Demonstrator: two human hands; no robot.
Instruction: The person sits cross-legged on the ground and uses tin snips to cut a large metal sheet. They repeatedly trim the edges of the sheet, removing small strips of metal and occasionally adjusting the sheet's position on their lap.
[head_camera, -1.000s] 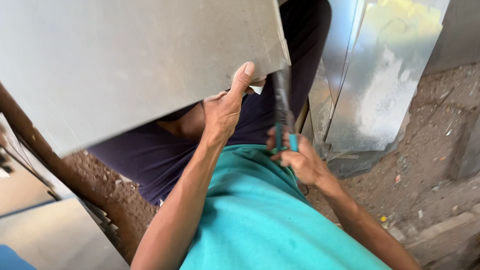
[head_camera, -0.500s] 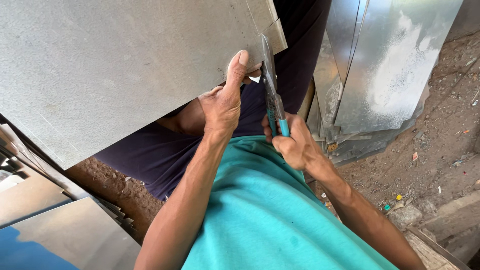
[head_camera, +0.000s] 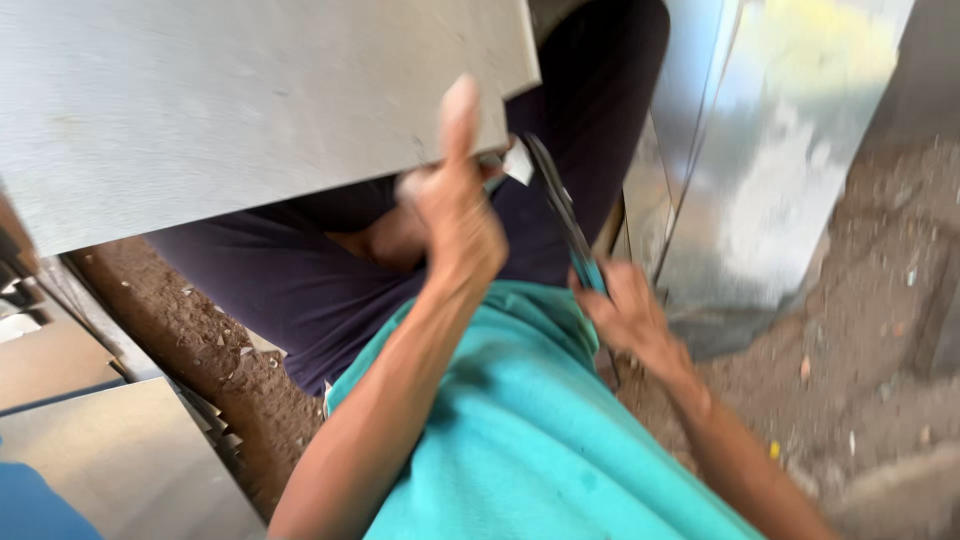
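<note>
Head view: left hand (head_camera: 455, 225) grip clamps metal sheet (head_camera: 250, 100) edge; right hand (head_camera: 625, 310) clasps snips (head_camera: 560, 215).

A bare dirt floor (head_camera: 880, 330) carries the scene, brown and gritty, filling the right side of the frame and reappearing as a narrow strip at lower left. Small scraps and flecks of debris (head_camera: 805, 368) are scattered over the soil at right, among them a tiny yellow bit (head_camera: 773, 450) near the lower right. Shiny folded sheet-metal panels (head_camera: 780, 170) stand upright on the ground at upper right. At lower left, flat grey metal sheets (head_camera: 130, 460) lie stacked on the ground, with thin offcut slivers (head_camera: 215, 415) just beside their edge. More light chips (head_camera: 190, 295) dot the dirt strip above them.
</note>
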